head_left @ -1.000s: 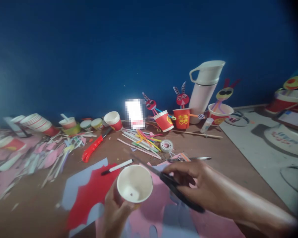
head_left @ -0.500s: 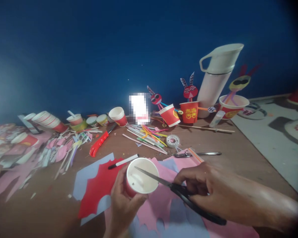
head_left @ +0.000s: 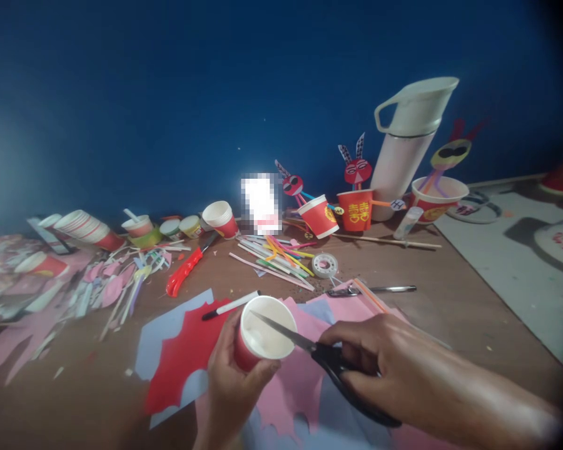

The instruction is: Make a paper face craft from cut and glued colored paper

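My left hand [head_left: 232, 387] is wrapped round a red paper cup [head_left: 260, 334] with a white inside, its mouth tilted up toward me. My right hand [head_left: 380, 359] grips black-handled scissors [head_left: 328, 365]. Their blade points left and reaches into the cup's mouth. Both hands hover low over red, pink and pale blue paper sheets [head_left: 178, 362] on the brown table. A black and white marker [head_left: 229, 305] lies just behind the cup.
Behind lie coloured straws [head_left: 276, 256], a tape roll [head_left: 325, 265], a red utility knife [head_left: 184, 272], metal tweezers [head_left: 373, 290], paper-cup figures [head_left: 356, 209], a white jug [head_left: 403, 144] and stacked cups [head_left: 82, 228]. Paper scraps cover the left. A grey mat [head_left: 507, 262] lies right.
The scissors' blade has come over the cup's rim and into its mouth. The cup has tipped a little so its red side shows. The view shifted slightly.
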Demonstrator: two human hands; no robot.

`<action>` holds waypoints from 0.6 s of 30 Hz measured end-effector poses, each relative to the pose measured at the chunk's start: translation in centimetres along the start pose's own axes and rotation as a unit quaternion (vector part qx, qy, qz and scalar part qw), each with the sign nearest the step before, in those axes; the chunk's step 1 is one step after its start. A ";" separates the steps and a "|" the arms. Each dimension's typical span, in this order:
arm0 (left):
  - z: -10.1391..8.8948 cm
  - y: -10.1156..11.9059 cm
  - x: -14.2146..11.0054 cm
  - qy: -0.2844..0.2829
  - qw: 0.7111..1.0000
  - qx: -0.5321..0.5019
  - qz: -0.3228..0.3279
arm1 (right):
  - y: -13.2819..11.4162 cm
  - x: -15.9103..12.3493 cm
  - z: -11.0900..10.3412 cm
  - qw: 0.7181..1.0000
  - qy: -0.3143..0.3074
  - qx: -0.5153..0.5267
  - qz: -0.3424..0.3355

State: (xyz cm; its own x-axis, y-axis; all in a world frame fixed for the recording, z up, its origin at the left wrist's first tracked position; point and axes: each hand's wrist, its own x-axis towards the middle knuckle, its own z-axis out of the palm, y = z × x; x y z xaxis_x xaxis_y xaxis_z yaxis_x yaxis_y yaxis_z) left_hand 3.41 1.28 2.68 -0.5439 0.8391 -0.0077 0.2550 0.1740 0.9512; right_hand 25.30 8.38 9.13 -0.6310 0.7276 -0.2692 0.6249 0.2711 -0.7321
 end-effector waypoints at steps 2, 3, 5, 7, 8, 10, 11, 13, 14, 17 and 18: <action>0.0 -0.2 0.0 -0.007 1.000 0.009 0.001 | -0.6 -0.3 0.2 0.999 0.022 -0.037 -0.021; 0.0 -0.2 0.0 0.000 1.000 0.013 0.000 | -0.7 -0.4 0.4 0.997 0.038 -0.055 -0.039; 0.2 -0.1 0.0 0.026 0.999 0.029 0.009 | -0.5 -0.6 1.1 0.988 0.084 -0.099 -0.084; 0.3 0.2 0.1 0.049 0.998 0.043 0.025 | 0.3 -0.5 2.3 0.968 0.136 -0.166 -0.128; 0.4 0.3 0.1 0.057 0.997 0.047 0.035 | 0.8 -0.3 2.9 0.954 0.156 -0.208 -0.149; 0.5 0.5 0.1 0.069 0.995 0.049 0.051 | 2.0 0.2 4.1 0.918 0.187 -0.287 -0.198; 0.5 0.5 0.2 0.075 0.994 0.055 0.058 | 2.5 0.4 4.5 0.905 0.196 -0.313 -0.212; 0.5 0.4 0.2 0.081 0.991 0.083 0.069 | 2.9 0.6 4.8 0.902 0.205 -0.314 -0.215; 0.4 0.2 0.3 0.078 0.989 0.101 0.074 | 2.9 0.7 4.6 0.917 0.195 -0.284 -0.201; 0.2 -0.2 0.5 0.058 0.985 0.138 0.086 | 2.1 0.8 3.5 0.985 0.099 -0.080 -0.114; 0.2 -0.2 0.6 0.057 0.984 0.141 0.089 | 1.8 1.0 3.2 0.995 0.060 0.002 -0.076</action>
State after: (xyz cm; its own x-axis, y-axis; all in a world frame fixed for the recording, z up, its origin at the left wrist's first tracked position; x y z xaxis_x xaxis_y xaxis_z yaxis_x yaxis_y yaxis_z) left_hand 3.19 1.80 2.40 -0.5522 0.8091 0.2009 0.5577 0.1794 0.8104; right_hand 24.35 7.56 5.56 -0.6579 0.7490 -0.0786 0.5247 0.3809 -0.7613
